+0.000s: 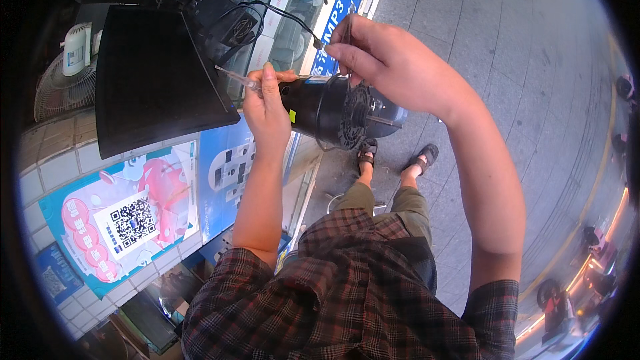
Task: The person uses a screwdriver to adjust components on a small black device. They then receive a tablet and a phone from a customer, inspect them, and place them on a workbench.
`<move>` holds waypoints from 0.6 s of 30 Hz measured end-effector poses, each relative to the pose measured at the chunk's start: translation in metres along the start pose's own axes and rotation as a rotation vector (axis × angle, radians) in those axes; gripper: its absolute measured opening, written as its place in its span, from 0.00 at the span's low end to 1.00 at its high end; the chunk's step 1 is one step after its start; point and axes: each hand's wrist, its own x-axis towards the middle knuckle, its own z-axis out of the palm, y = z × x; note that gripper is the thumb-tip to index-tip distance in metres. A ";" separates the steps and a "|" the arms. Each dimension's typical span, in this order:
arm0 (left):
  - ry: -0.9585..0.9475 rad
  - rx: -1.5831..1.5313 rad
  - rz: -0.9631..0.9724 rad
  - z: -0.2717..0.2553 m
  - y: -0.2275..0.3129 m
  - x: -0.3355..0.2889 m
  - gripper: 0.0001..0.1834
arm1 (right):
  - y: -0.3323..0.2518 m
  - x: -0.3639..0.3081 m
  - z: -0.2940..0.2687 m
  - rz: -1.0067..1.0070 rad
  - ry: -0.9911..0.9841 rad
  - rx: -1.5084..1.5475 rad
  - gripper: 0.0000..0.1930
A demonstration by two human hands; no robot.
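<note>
My left hand [267, 101] is closed around the clear handle of a slim screwdriver [238, 76], whose metal shaft points left. Touching that hand is a black cylindrical device, like a portable speaker [308, 108], lying sideways with a yellow-green sticker and a ribbed round end facing right. A dark cord loops round its body. Over the device's far side, my right hand [373, 60] pinches something thin and dark that its fingers mostly hide. Just left of those fingertips hangs the end of a black cable [318, 43]. What bears the device's weight is hidden.
A dark monitor [157, 83] stands left of my hands, with a white fan [78, 50] beyond it. Behind the device is a glass display case [288, 35] with a blue sign [341, 13]. Posters cover the tiled counter front [53, 177]. Grey paving [493, 53] spreads to the right.
</note>
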 end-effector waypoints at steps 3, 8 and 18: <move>0.008 0.009 -0.019 0.001 0.002 0.000 0.16 | 0.006 -0.008 0.001 0.035 0.040 0.225 0.13; 0.011 0.128 0.001 -0.002 0.016 -0.004 0.14 | 0.027 -0.017 0.010 0.072 0.175 0.487 0.13; -0.353 0.099 -0.142 -0.012 0.087 -0.029 0.17 | 0.023 -0.026 0.009 0.096 0.174 0.424 0.15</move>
